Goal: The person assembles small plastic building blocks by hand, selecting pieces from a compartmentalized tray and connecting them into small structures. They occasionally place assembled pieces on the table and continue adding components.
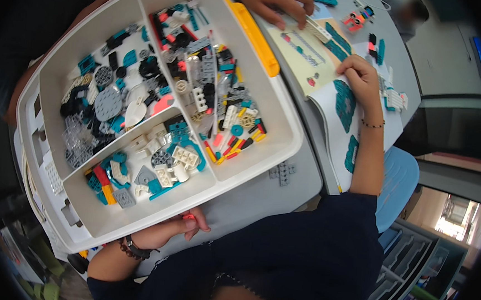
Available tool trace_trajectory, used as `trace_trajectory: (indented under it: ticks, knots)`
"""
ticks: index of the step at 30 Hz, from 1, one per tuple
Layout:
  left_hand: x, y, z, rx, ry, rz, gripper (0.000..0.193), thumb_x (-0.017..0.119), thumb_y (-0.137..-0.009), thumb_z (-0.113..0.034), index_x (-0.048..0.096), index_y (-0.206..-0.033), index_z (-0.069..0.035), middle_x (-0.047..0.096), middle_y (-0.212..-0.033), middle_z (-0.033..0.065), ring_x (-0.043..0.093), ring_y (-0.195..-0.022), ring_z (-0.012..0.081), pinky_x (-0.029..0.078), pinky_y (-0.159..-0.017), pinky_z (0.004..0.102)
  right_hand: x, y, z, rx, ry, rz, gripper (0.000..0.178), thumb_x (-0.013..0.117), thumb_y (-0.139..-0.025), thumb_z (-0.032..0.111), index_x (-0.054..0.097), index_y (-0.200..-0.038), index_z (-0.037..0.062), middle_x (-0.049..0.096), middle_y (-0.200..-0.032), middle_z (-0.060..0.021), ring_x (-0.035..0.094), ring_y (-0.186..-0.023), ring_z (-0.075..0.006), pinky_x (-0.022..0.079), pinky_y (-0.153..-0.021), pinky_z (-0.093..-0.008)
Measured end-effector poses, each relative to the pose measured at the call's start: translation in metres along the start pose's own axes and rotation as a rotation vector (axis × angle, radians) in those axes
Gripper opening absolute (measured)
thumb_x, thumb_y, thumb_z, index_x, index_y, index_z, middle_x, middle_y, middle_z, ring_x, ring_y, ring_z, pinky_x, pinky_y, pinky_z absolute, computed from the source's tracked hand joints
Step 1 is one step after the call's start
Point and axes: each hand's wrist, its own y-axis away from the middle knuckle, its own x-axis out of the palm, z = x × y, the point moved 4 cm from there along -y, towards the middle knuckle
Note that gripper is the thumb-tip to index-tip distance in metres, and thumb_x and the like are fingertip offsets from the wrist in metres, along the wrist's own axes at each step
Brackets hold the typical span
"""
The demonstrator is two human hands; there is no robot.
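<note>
My left hand (182, 225) is below the near edge of the sorting tray (251, 163). Its fingers are closed on a small coral building piece (190, 217), partly hidden by the thumb. My right hand (361, 79) lies over an open instruction booklet (291, 64), thumb and fingers pinched together at the page; whether anything is between them I cannot make out. From the top, another person's hand (278, 3) reaches onto the booklet, its fingertips beside a long white studded beam (318, 30).
Several compartments of the tray hold mixed bricks, and a yellow latch (254, 36) sits on its side. Grey pieces (282, 173) lie on the table (248, 198). A small coral and black model (359, 19) and white pieces (393, 98) are beyond the booklet. A blue chair (399, 180) stands right.
</note>
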Motion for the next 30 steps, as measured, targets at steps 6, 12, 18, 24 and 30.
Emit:
trace_trajectory:
  ticks: [6,12,18,24,30]
  knots:
    - [0.006,0.000,-0.003,-0.033,0.027,-0.048,0.021,0.047,-0.087,-0.017,0.054,-0.085,0.003,0.047,-0.067,0.0052,0.047,-0.059,0.0120,0.045,-0.087,0.0423,0.011,0.004,0.047,-0.192,0.142,0.040,0.018,0.053,-0.062,-0.001,0.067,-0.072,0.0061,0.057,-0.070,-0.0055,0.053,-0.067,-0.0186,0.042,-0.064,-0.0273]
    - [0.004,0.001,0.004,0.051,0.100,-0.018,0.023,0.049,-0.088,-0.018,0.059,-0.090,0.002,0.062,-0.083,0.0099,0.049,-0.063,0.0097,0.042,-0.060,0.0230,0.014,0.005,0.057,-0.319,0.295,0.034,0.019,0.055,-0.061,0.001,0.068,-0.072,0.0090,0.057,-0.069,-0.0048,0.054,-0.068,-0.0201,0.044,-0.064,-0.0311]
    - [0.007,0.000,-0.001,0.003,0.047,-0.039,0.022,0.045,-0.088,-0.016,0.054,-0.087,0.004,0.046,-0.067,0.0044,0.046,-0.059,0.0115,0.046,-0.086,0.0401,0.017,0.005,0.065,-0.359,0.398,0.035,0.017,0.056,-0.061,0.002,0.068,-0.071,0.0092,0.056,-0.067,-0.0053,0.053,-0.067,-0.0221,0.044,-0.065,-0.0319]
    - [0.004,0.002,-0.002,-0.010,0.020,-0.010,0.022,0.045,-0.089,-0.017,0.056,-0.091,0.002,0.059,-0.081,0.0105,0.047,-0.061,0.0095,0.043,-0.070,0.0256,0.018,0.003,0.068,-0.320,0.374,0.083,0.014,0.056,-0.061,0.002,0.066,-0.070,0.0058,0.055,-0.066,-0.0064,0.053,-0.067,-0.0229,0.043,-0.065,-0.0324]
    - [0.004,0.001,-0.001,0.011,0.034,0.006,0.023,0.046,-0.089,-0.017,0.059,-0.091,0.002,0.062,-0.087,0.0107,0.046,-0.061,0.0087,0.040,-0.064,0.0235,0.021,0.004,0.064,-0.189,0.226,0.058,0.018,0.052,-0.064,-0.005,0.065,-0.074,0.0011,0.054,-0.066,-0.0096,0.053,-0.065,-0.0221,0.041,-0.059,-0.0297]
